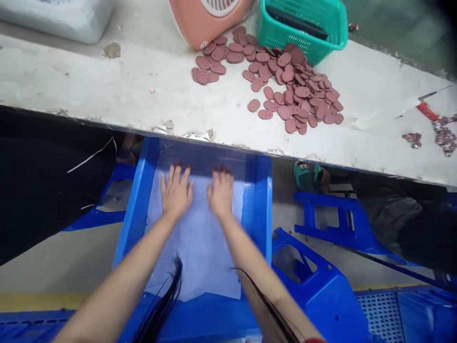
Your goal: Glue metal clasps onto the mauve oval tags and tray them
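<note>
Inside a blue plastic crate (262, 209) below the table edge lies a thin whitish sheet (200, 257) that covers most of the bottom. My left hand (176, 193) rests palm down on the sheet, its fingers spread and pointing away from me. To its right, my right hand (221, 193) also lies flat on the sheet, slightly blurred at the fingertips. Neither hand grips anything. On the table above, many flat reddish-brown oval pieces (300, 90) are heaped, some with small holes.
A worn white table (135, 90) runs across the top. On it stand a green basket (303, 40) and a salmon-coloured appliance (200, 24). Blue stools (314, 286) are at the right. People sit on both sides, with dark clothing (46, 181) at left. A red-handled tool (427, 110) lies far right.
</note>
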Demonstrator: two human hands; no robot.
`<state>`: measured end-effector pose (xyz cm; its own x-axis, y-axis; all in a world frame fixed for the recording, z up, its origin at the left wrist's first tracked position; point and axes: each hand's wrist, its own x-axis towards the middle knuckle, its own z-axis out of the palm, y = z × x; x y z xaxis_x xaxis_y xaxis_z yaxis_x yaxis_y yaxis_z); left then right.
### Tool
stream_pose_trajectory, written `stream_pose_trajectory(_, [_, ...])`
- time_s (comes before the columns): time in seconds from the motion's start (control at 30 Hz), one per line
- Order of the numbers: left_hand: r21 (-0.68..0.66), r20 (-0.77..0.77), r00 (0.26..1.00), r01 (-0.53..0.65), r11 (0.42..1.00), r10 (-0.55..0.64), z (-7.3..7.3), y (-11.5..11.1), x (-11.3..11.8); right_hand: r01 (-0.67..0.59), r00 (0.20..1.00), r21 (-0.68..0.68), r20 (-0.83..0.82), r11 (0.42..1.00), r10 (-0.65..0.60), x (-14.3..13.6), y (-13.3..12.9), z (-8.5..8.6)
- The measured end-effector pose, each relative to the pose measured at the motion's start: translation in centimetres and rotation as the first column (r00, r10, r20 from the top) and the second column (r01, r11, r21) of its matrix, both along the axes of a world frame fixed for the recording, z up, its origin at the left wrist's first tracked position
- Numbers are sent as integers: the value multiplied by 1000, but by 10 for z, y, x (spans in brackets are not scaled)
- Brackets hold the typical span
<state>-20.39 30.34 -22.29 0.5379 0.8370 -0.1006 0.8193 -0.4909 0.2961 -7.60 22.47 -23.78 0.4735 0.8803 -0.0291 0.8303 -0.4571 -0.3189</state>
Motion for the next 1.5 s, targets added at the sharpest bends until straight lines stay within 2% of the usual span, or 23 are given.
stream_pose_trajectory(0.07, [-25, -28, 998, -63, 998, 63, -2, -40, -33, -81, 996, -4, -44, 997, 81, -47, -30, -3])
stream_pose_trajectory(0.13, [-52, -63, 994, -94, 994, 90, -12, -67, -62, -68, 996, -29, -65, 997, 66, -61, -61, -13])
stream_pose_trajectory(0.2, [-63, -79, 993, -90, 994, 85, -24, -77, -79, 32, 998, -61, -55, 998, -36, -41, -87, -24])
stream_pose_trajectory(0.27, [-63, -83, 994, -83, 995, 77, -31, -76, -85, 162, 986, -81, -24, 984, -164, -5, -105, -29])
stream_pose_trajectory(0.33, [-65, -84, 994, -80, 995, 75, -29, -72, -82, 217, 976, -89, -11, 972, -219, 21, -115, -27])
stream_pose_trajectory(0.4, [-69, -80, 994, -79, 994, 74, -20, -75, -79, 225, 974, -87, -5, 971, -226, 17, -120, -17])
stream_pose_trajectory(0.47, [-63, -72, 994, -86, 994, 81, -6, -91, -82, 208, 978, -78, -7, 975, -209, -19, -123, -7])
stream_pose_trajectory(0.53, [-56, -70, 993, -98, 994, 94, 4, -117, -92, 165, 985, -75, -28, 983, -167, -73, -129, 0])
stream_pose_trajectory(0.6, [-69, -87, 990, -116, 991, 110, 7, -146, -105, 87, 993, -84, -75, 993, -94, -120, -138, -1])
stream_pose_trajectory(0.67, [-89, -117, 984, -143, 986, 132, 0, -168, -117, 55, 991, -103, -112, 993, -67, -141, -151, -7])
stream_pose_trajectory(0.73, [-100, -136, 982, -148, 984, 134, -10, -178, -125, 120, 984, -135, -111, 983, -136, -134, -166, -13])
stream_pose_trajectory(0.87, [-99, -124, 985, -134, 986, 122, -22, -176, -130, 368, 925, -182, -26, 912, -379, -84, -202, -18])
stream_pose_trajectory(0.97, [-89, -87, 988, -137, 986, 130, -16, -175, -130, 424, 903, -173, 5, 889, -430, -67, -216, -12])
stream_pose_trajectory(1.03, [-75, -56, 989, -143, 987, 139, -8, -174, -126, 431, 901, -149, 19, 890, -434, -66, -208, -5])
stream_pose_trajectory(1.13, [-44, -6, 991, -136, 990, 136, 4, -151, -104, 358, 933, -101, 12, 928, -359, -63, -162, 4])
stream_pose_trajectory(1.17, [-35, 13, 993, -116, 993, 116, 6, -134, -91, 295, 955, -85, -3, 952, -297, -58, -137, 6])
stream_pose_trajectory(1.23, [-21, 59, 996, -64, 998, 65, 4, -87, -58, 149, 988, -49, -30, 988, -151, -42, -78, 6])
stream_pose_trajectory(1.33, [10, 120, 992, -41, 999, 40, -11, 2, -6, -37, 999, -1, -38, 999, 37, -11, 16, -3])
stream_pose_trajectory(1.4, [10, 143, 989, -45, 999, 43, -24, 55, 20, -129, 991, 3, -32, 992, 129, 11, 64, -12])
stream_pose_trajectory(1.43, [2, 147, 988, -40, 999, 40, -30, 76, 29, -151, 988, -2, -26, 989, 150, 23, 80, -17])
stream_pose_trajectory(1.5, [-26, 138, 990, -23, 999, 26, -39, 104, 38, -125, 992, -23, -10, 992, 125, 49, 96, -24])
